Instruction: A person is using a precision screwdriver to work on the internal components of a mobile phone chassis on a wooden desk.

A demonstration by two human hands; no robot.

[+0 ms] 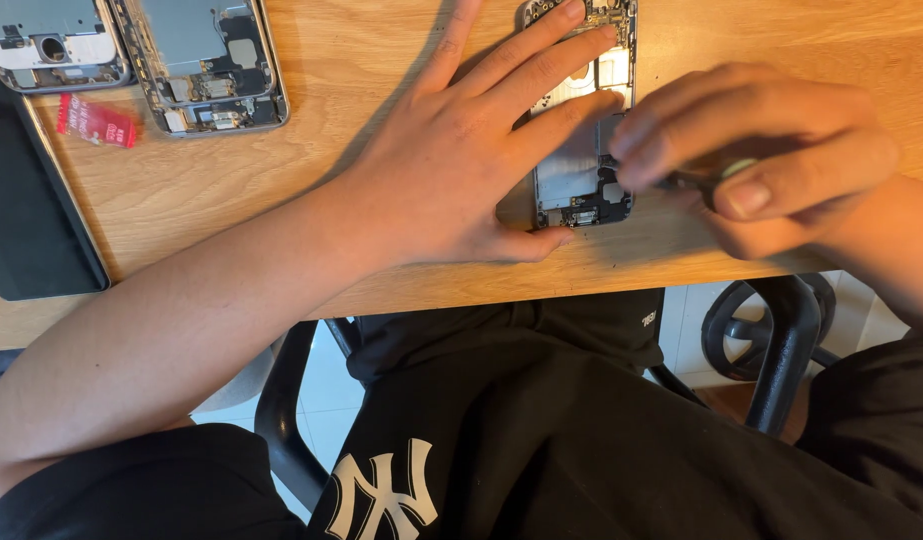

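Wooden desk [331, 160] fills the upper half of my view, its near edge running just below the opened phone [581, 150] I'm working on. Far to the left of that phone lies a dark flat case [31, 220], and beyond it two more stripped phone shells [206, 65] sit at the desk's far side, a small red packet [96, 122] between them and the case. From there to the opened phone I see bare wood, with nothing in the way.

My left hand [461, 150] lies flat on the opened phone, fingers spread and straight across its upper part, thumb pressed against its lower left corner; it pins the phone and grips nothing.

Right of the phone, my right hand [761, 150] is curled, fingertips and thumb pinched around a slim tool [696, 182] whose tip meets the phone's right edge. The hand is blurred, so I can't make out the tool's kind.
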